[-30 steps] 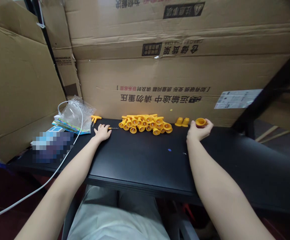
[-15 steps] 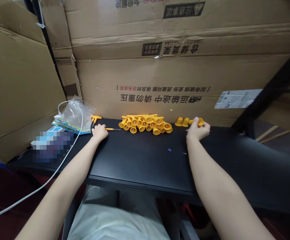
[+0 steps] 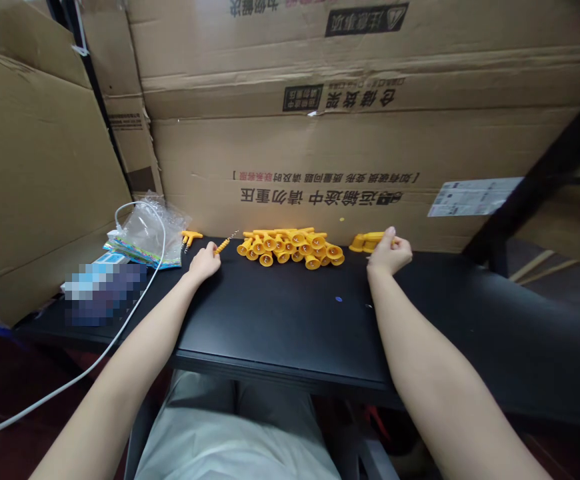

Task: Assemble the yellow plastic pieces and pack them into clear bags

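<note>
My left hand is closed round the orange handle of a small corkscrew tool, whose metal spiral points up and right toward a heap of several orange funnel-shaped plastic pieces. My right hand is closed on an orange plastic piece at the back of the black table, right beside two upright orange caps. Another orange T-handled tool lies to the left of my left hand.
Large cardboard boxes wall off the back and left. A clear plastic bag, a white cable and a blurred packet sit at the table's left end. A black frame bar slants at the right.
My left hand took hold of the corkscrew tool and lifted its spiral off the table. My right hand carried its orange piece left, up against the two caps.
</note>
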Demonstrator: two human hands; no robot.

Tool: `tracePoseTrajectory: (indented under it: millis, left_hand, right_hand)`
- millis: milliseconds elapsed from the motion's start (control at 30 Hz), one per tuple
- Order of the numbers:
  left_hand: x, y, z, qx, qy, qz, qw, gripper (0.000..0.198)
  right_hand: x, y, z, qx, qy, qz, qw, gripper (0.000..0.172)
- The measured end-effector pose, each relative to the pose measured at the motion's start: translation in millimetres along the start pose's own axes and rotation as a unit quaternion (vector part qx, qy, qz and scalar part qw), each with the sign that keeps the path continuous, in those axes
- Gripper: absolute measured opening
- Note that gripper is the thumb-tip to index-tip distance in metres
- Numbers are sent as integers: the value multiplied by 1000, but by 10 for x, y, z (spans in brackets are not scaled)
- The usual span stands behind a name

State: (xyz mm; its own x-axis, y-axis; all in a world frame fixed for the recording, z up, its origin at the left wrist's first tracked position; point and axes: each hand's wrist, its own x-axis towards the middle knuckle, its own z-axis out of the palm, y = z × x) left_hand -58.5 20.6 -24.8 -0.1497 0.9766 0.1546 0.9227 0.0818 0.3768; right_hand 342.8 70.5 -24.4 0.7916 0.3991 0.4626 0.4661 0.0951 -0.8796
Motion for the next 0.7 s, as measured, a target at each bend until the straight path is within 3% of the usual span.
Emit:
tracePoseTrajectory:
  millis: [100, 300, 600, 700]
  left_hand:
    - [9, 2, 45, -12, 16, 42, 999, 26]
    - [-35, 27, 67, -28, 11, 121, 992, 21]
    - [-31, 19, 62, -41, 12, 124, 991, 15]
    - [-23, 7, 66, -37, 8, 122, 992, 21]
  right_hand:
    - [-48, -81, 53, 6, 56, -15, 998, 27]
    - [-168, -214, 165, 38, 16, -70, 997, 30]
    - [-524, -558, 326, 131, -86, -130, 979, 30]
    - [-709, -715, 317, 171, -122, -152, 966, 32]
